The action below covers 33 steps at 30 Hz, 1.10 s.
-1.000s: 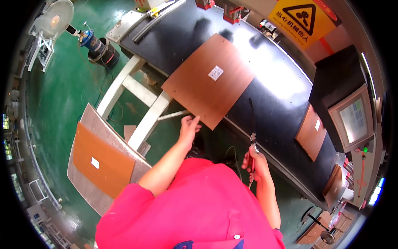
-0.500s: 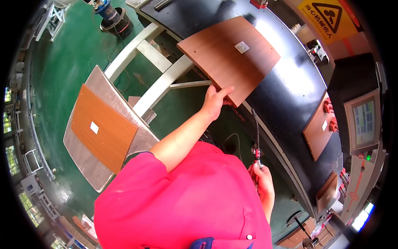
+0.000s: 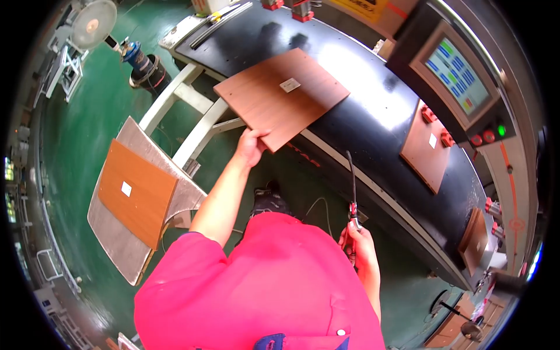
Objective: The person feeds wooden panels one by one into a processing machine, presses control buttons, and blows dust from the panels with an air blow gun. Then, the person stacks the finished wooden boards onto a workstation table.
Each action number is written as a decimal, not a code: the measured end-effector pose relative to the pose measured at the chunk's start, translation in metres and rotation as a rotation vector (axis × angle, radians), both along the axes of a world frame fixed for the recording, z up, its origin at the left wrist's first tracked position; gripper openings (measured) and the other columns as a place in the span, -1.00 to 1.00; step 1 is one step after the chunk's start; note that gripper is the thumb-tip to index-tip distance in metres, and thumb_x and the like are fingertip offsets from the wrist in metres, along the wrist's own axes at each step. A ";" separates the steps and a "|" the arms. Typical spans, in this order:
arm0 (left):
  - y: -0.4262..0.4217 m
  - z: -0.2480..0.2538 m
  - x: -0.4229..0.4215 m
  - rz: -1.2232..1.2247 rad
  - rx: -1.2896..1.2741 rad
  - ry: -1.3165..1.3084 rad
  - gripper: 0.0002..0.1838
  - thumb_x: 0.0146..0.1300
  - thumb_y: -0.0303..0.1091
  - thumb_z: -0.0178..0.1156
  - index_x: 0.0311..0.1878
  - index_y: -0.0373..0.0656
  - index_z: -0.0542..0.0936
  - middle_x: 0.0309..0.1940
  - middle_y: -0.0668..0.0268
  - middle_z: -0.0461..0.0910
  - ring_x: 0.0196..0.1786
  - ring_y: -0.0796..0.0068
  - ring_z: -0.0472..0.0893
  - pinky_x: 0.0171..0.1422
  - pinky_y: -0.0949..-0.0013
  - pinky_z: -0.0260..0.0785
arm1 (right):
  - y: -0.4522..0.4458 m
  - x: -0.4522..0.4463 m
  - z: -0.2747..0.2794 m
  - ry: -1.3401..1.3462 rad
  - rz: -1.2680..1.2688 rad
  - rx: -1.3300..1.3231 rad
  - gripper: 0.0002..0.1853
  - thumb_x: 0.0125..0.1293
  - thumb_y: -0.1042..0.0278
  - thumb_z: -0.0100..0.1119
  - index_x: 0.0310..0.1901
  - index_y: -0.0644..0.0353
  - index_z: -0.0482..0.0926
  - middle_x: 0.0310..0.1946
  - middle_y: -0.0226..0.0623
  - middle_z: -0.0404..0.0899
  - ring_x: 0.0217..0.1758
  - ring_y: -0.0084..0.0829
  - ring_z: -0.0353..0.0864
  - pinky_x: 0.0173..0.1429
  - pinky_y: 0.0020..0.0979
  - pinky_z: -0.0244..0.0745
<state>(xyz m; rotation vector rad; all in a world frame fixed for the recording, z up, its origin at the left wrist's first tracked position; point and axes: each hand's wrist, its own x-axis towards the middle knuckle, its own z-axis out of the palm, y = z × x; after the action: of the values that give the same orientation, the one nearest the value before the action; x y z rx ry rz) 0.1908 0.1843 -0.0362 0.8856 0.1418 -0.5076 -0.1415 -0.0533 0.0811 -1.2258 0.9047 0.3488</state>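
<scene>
My left hand [image 3: 252, 147] grips the near corner of a brown wood-grain panel [image 3: 274, 116], thumb on top and fingers under the edge. The panel has a white label and lies over the black machine table [image 3: 344, 131], its left part jutting past the table edge. Down by my right side, my right hand [image 3: 361, 245] is closed around an air blow gun [image 3: 352, 211] with a red-and-silver body and a long thin dark nozzle pointing up. Part of the gun's grip is hidden by my fingers.
Left, an orange-brown panel [image 3: 137, 195] rests on a grey board [image 3: 111, 233]. Red clamps [image 3: 430, 114] sit on another labelled panel [image 3: 424, 149] at right, below a control screen [image 3: 458, 73]. White frame bars [image 3: 201, 134] stick out from the table. A bucket [image 3: 150, 76] stands on the floor.
My view has shifted, bringing the control screen further in. The held panel sits lower and further left in view, with my left hand still on its corner. The blow gun remains in my right hand.
</scene>
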 end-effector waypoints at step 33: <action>-0.116 -0.025 0.250 -0.368 1.680 -1.392 0.13 0.01 0.53 0.19 0.46 -0.18 0.28 0.44 -0.22 0.13 0.46 -0.43 0.07 0.45 -0.44 -0.10 | 0.000 0.224 -0.010 0.195 -0.040 -0.064 -0.56 0.44 -0.12 0.11 -0.33 0.16 0.49 -0.58 -0.38 0.56 -0.56 -0.53 0.60 -0.55 -0.54 0.17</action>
<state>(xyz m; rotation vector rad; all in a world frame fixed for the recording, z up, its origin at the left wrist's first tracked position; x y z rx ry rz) 0.4408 0.0687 -0.0609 2.7338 -1.0539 0.1357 0.0829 -0.0536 0.0707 -1.2455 1.1140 0.4157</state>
